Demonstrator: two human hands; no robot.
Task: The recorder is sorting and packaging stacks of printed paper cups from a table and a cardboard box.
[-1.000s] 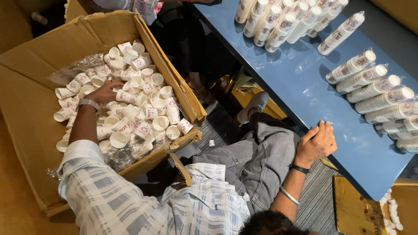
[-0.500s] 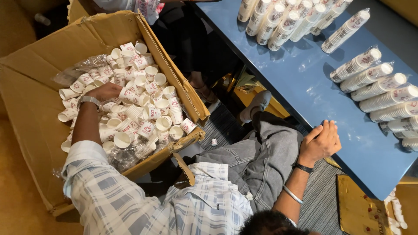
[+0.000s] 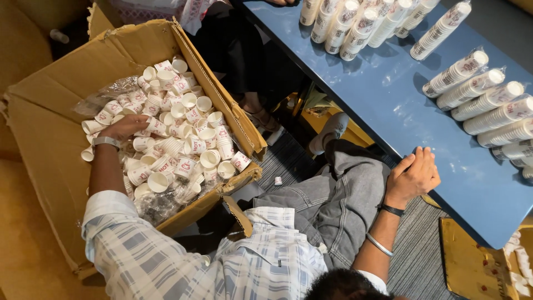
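Paper cups (image 3: pixel 183 150), small and white with red print, lie loose in a heap inside our open cardboard box (image 3: pixel 50 139), and we take that box as our landmark. Our left hand (image 3: pixel 125 128) reaches down into it, a watch on the wrist, and rests on the heap near the box's far wall; its fingers (image 3: pixel 139 121) are bent among the cups, but we cannot tell whether they close on one. More cups lie just beside those fingers on every side, and crumpled clear plastic (image 3: pixel 105 94) shows at the heap's edge. Our right hand (image 3: pixel 413 175) is well apart from the box, lying loosely curled and released on the near edge of the blue counter (image 3: pixel 388 105), holding nothing. On that counter, farther from the box, lie wrapped sleeves of stacked cups (image 3: pixel 477 91) in rows. Between box and counter we see our grey trousers and a striped floor. Beyond the box, another person sits at the counter's far end.
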